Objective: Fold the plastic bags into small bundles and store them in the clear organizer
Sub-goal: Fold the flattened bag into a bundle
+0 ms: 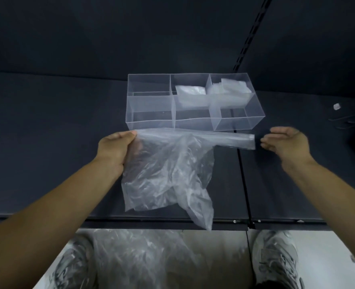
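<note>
Head cam: our left hand (116, 147) pinches the plastic bag (168, 170) by its top left corner, and it dangles over the dark table (47, 142) just in front of the clear organizer (151, 109). Our right hand (287, 142) is slack-fingered, holding nothing (just beside the bag's rolled edge). Folded bundles (190, 92) sit in two back compartments.

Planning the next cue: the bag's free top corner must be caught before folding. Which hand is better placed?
The right hand. It is open and empty, just beside the free right end of the plastic bag without touching it, while the left hand grips the other top corner.
</note>
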